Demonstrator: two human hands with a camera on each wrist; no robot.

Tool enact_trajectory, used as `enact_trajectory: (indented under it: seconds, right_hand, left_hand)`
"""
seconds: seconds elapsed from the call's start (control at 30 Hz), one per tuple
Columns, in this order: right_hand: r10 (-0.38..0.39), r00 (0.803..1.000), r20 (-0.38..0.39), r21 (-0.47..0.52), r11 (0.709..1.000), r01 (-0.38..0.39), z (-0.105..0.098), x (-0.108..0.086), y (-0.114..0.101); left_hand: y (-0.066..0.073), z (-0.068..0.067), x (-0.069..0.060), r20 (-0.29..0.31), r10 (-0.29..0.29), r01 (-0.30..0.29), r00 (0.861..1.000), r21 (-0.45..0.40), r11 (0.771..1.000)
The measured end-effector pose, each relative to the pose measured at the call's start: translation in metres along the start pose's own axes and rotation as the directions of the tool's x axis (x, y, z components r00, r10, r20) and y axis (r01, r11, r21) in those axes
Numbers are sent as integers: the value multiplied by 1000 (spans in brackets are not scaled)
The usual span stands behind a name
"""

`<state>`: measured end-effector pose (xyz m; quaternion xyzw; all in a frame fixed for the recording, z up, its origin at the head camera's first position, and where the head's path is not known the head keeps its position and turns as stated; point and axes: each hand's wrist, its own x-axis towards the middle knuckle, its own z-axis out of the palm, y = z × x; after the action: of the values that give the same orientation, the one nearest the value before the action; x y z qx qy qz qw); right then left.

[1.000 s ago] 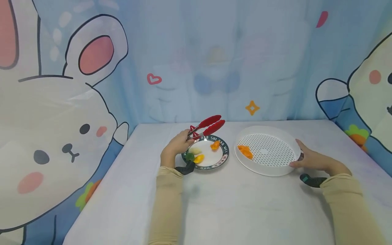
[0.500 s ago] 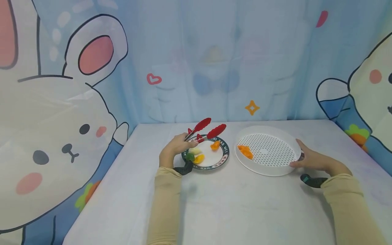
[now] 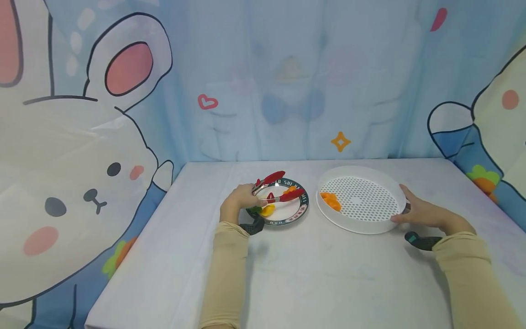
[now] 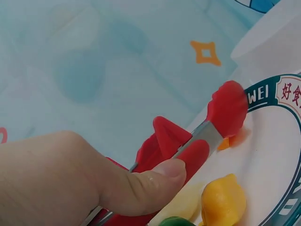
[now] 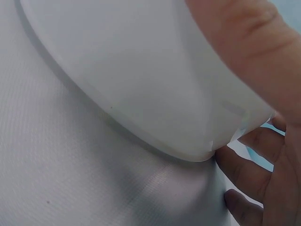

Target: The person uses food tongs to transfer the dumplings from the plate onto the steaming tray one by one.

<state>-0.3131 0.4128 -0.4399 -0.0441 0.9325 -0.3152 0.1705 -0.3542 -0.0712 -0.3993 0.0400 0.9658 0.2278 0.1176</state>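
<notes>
My left hand grips red-tipped metal tongs, their arms spread above a white plate with a dark green patterned rim. In the left wrist view the thumb lies along the tongs. On the plate are an orange piece, a yellow piece, a green piece and a pale piece. My right hand holds the right side of a round white tray with a perforated bottom, thumb and fingers around its wall. Orange pieces lie at the tray's left inside.
A white cloth covers the table, on which the plate and tray stand side by side. Behind the far edge hangs a blue curtain with printed cartoon figures.
The tongs have come down over the plate, their tips lower and spread wider than a second ago. My right hand keeps its hold on the tray. The head view has shifted slightly.
</notes>
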Motion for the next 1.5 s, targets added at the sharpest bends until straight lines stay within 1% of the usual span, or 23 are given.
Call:
enact_trajectory:
  seconds: [0.1,0.2,0.3,0.43,0.6,0.8,1.07,1.23,1.33,1.5]
  right_hand:
    - [1,1000,3,2,1000,-1,1,2,2]
    - [0,1000,-2,6,1000,0,2,3,3]
    - [-5,1000,-6,12,1000,5,2,1,2]
    - [-6,1000,-7,19,1000,7,3,-3,0]
    - [-9,1000,-7,22,1000,9,3,-6,-2]
    - [-9,1000,-7,21,1000,9,3,-4,-1]
    - [-13,1000,-8,19,1000,13,3,-4,-1]
    - [-17,1000,-11,21,1000,17,3,-2,0]
    - [-10,1000,-10,20,1000,10,3,-2,0]
    - [-2,1000,-6,16,1000,2,3,0,2]
  left_hand:
    - [0,-1,-1,-36,-14,16,999,43,999]
    - [-1,-2,-2,-61,-7,12,998,90,996]
    - [-2,-5,-3,-65,4,2,998,99,995]
    - [-3,-7,-6,-43,14,-11,999,53,999]
    - [-2,-9,-9,-18,16,-15,1000,18,1000]
    - [-6,-8,-8,5,22,-22,1000,-21,1000]
    - [-10,-8,-5,-3,51,-51,999,8,999]
    - [-13,-8,-4,4,80,-80,997,19,997]
    - [-15,-9,-5,3,83,-83,997,10,996]
    - [-17,-12,-8,2,68,-68,998,-41,997]
